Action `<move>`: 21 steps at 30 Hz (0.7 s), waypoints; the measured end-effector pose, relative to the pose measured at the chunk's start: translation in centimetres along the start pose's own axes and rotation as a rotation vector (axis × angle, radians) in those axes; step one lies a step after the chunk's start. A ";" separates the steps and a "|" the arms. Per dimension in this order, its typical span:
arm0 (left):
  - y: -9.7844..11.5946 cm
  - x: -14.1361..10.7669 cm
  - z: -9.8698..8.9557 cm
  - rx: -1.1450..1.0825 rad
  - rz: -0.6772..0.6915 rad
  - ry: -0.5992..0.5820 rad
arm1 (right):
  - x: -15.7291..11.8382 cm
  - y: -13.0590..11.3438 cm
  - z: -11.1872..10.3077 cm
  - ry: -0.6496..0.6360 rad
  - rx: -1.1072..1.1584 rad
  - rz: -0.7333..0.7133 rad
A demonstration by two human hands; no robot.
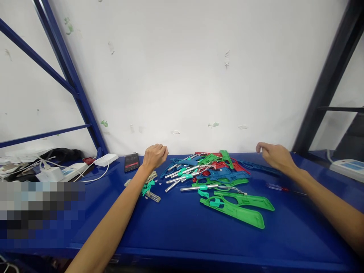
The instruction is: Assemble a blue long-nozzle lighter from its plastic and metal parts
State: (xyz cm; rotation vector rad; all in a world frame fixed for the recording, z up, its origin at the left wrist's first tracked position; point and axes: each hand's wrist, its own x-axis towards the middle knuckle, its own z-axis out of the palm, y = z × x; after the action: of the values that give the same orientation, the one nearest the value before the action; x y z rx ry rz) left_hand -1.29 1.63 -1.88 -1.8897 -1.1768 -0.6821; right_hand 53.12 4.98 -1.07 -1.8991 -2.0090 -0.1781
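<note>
Fisted, contents undeterminable, the left hand hovers behind-left of slotted green plastic shells lying on the blue tabletop; the right hand, half-open and apparently empty, hovers behind-right. Work appears between grasps; any pick-up calls for opened, lowered fingers.

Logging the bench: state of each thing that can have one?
Left hand: raised, fingers curled
Right hand: raised, wrist bent
Front green shells: unjoined, hollow side up
Blue shells: piled, overlapping
Red shells: partly covered
Metal tubes: heaped, some with wires
Screwdriver: lying flat
Phone: face up, seemingly lit
White box: cable attached
</note>
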 end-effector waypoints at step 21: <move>1.8 0.9 -1.3 0.035 0.119 0.119 | -4.9 -10.4 -1.1 -0.188 0.110 -0.615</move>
State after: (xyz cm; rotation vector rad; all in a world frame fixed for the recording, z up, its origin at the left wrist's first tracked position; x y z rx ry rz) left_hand 0.67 0.51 -1.09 -1.8471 -0.9876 -0.6936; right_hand 43.18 -0.84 -0.13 -1.2193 -2.6178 -0.0426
